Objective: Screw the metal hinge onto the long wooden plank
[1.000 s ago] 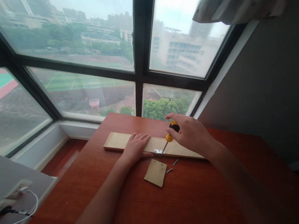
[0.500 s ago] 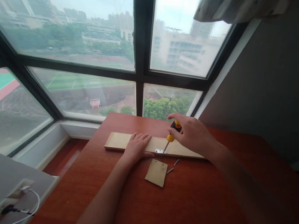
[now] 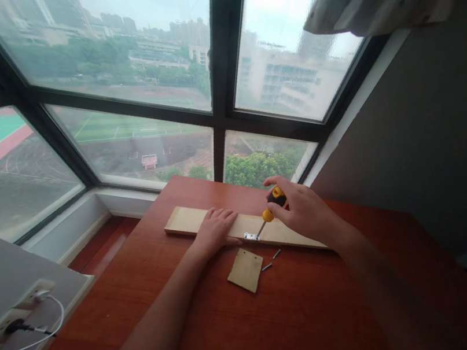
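Observation:
A long pale wooden board (image 3: 185,220) lies across the brown table. My left hand (image 3: 215,229) rests on its top, fingers stretched flat, the thumb along the near edge. In my right hand (image 3: 299,205) is a screwdriver (image 3: 269,214) with a yellow and black handle, held steeply. Its tip meets the right part of a small white or metallic fitting (image 3: 251,237) at the board's near edge; any screw under the tip is too small to make out. Closer to me lie a small square wooden piece (image 3: 245,270) with two holes and two loose screws (image 3: 272,260).
The reddish-brown table (image 3: 303,326) ends at the window (image 3: 219,120) at the back. At the left is a low wall with sockets (image 3: 12,323) and plugged-in cables. A curtain edge (image 3: 372,11) hangs at the upper right, by a dark wall.
The right hand and screwdriver handle have shifted very slightly, the fingers changing a little around the handle. The whole view has moved a touch; the left hand stays on the board.

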The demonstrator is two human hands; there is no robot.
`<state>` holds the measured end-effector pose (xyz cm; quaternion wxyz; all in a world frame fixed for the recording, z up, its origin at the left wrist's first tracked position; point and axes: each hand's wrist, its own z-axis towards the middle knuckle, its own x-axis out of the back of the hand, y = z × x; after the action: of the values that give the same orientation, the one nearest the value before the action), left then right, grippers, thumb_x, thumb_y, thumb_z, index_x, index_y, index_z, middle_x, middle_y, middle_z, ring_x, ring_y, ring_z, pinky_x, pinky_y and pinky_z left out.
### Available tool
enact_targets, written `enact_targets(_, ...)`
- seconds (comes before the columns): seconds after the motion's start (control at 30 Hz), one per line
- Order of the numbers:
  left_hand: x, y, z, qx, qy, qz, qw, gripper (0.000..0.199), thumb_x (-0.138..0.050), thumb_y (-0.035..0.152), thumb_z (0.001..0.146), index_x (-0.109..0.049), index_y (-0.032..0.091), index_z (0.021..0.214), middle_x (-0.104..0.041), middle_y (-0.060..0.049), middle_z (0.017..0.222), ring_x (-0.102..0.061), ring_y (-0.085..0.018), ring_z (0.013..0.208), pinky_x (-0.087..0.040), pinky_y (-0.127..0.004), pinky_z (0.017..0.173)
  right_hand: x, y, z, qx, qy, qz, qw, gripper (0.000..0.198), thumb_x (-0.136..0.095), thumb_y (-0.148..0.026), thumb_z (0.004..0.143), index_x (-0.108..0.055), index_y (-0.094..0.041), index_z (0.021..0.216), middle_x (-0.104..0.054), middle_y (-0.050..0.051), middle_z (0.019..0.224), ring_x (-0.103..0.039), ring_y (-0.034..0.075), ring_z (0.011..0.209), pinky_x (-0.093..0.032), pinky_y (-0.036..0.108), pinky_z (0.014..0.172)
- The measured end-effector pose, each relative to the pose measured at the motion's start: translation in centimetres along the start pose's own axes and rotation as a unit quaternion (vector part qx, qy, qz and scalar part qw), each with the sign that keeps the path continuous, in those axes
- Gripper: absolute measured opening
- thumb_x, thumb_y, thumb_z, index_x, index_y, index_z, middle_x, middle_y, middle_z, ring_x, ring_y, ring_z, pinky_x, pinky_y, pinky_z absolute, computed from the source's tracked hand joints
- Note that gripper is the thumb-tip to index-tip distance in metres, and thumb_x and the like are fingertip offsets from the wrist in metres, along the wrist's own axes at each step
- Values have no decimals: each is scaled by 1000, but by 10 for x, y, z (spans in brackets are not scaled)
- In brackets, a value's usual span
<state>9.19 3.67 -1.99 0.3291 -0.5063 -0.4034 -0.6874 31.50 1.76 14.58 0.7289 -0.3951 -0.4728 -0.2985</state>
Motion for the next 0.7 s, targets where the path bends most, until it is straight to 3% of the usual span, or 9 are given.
enact_targets(0.17,3,1,0,7,-10,-1,1000,68,-66,59,76,-50,24,132,-57,-11,135,-48,-29,125,-25,-46,112,-5,-5,-1,-91,48,-160,982,41,-51,-52,89,-56,-21,116,-72,8,92,-67,29,76,-44,35,61)
enact_targets(0.23,3,2,0,8,-10,-1,1000,67,-64,60,77,-51,23,131,-57,-11,135,-48,-29,125,-25,-47,111,-7,-5,-1,-80,52,-138,986,39,-51,-49,89,-55,-21,117,-71,8,96,-67,28,79,-45,35,64)
enact_targets(0.37,4,2,1,7,-8,2,1000,68,-64,61,77,-51,23,131,-57,-11,134,-49,-30,125,-27,-46,111,-8,1,-2,18,31,10,999,41,-49,-22,86,-49,-21,127,-63,9,123,-63,21,102,-47,31,81)
enact_targets(0.43,4,1,1,7,-11,2,1000,68,-64,61,77,-51,23,131,-57,-11,134,-49,-30,125,-27,-46,111,-7,1,-2,35,17,35,999,45,-48,-20,86,-46,-21,131,-63,8,123,-62,20,104,-47,29,82)
enact_targets(0.63,4,2,1,11,-16,-1,1000,67,-66,59,77,-50,25,133,-56,-12,135,-48,-30,125,-25,-48,111,-5,-8,-3,-61,42,-140,987,42,-49,-48,91,-54,-22,124,-69,10,107,-66,25,83,-44,32,64)
enact_targets(0.7,5,2,1,12,-17,-2,1000,66,-66,58,77,-50,25,132,-56,-12,135,-48,-30,125,-26,-48,111,-6,-9,-2,-65,46,-143,987,42,-48,-49,91,-55,-22,122,-69,10,105,-66,25,82,-44,32,64)
